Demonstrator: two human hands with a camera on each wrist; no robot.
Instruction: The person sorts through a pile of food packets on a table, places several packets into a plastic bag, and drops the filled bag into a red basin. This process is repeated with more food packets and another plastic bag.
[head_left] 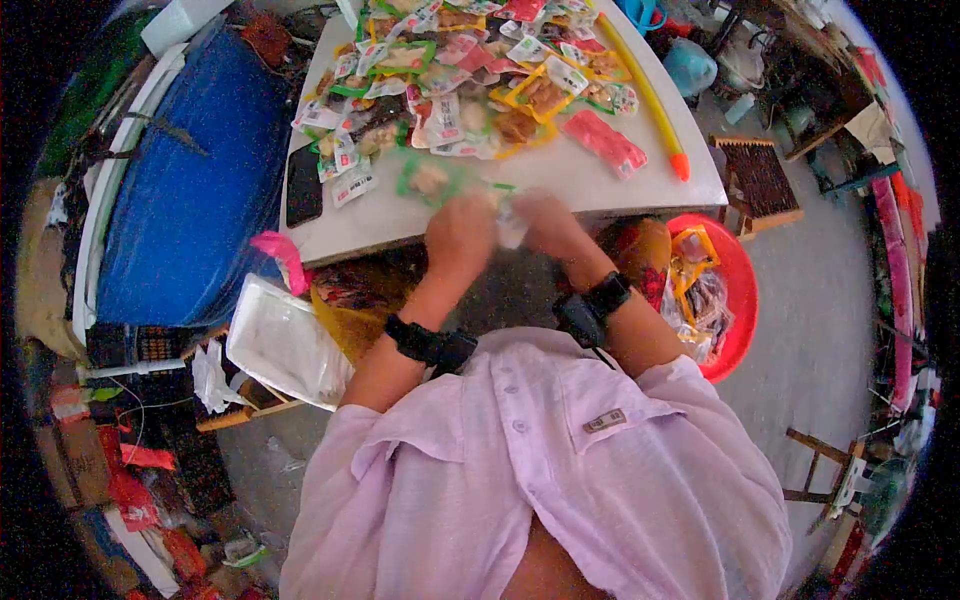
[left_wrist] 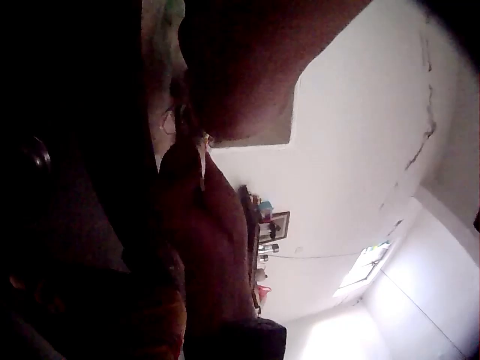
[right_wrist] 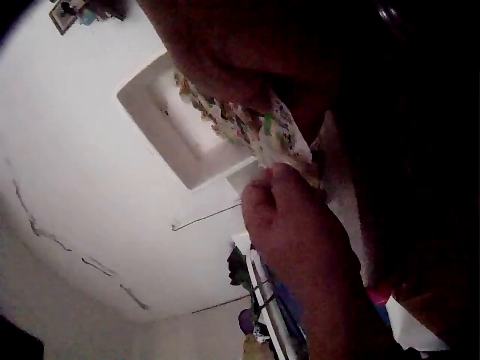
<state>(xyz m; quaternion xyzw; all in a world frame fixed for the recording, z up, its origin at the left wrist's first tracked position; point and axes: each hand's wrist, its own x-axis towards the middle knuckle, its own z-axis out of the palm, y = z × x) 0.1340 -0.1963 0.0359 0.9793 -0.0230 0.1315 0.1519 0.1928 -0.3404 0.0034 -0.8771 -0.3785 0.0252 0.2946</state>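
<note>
Both hands meet over the table's near edge, blurred in the head view. My left hand (head_left: 462, 238) grips a small green-edged snack packet (head_left: 428, 180), which sticks out beyond its knuckles. My right hand (head_left: 550, 226) is close beside it, with fingers curled on a white and green piece of packaging (head_left: 510, 222) between the hands. In the right wrist view, the left thumb and fingers (right_wrist: 274, 187) pinch the pale packaging (right_wrist: 281, 139), while the right hand (right_wrist: 232, 56) is dark at the top. The left wrist view is mostly dark, with the fingertips of both hands close together.
A heap of snack packets (head_left: 470, 80) covers the far part of the white table (head_left: 390, 215). A phone (head_left: 304, 183) lies left; a yellow tube (head_left: 640, 85) lies right. A red basin (head_left: 738, 320) with packets stands below right. A white foam box (head_left: 285, 340) is below left.
</note>
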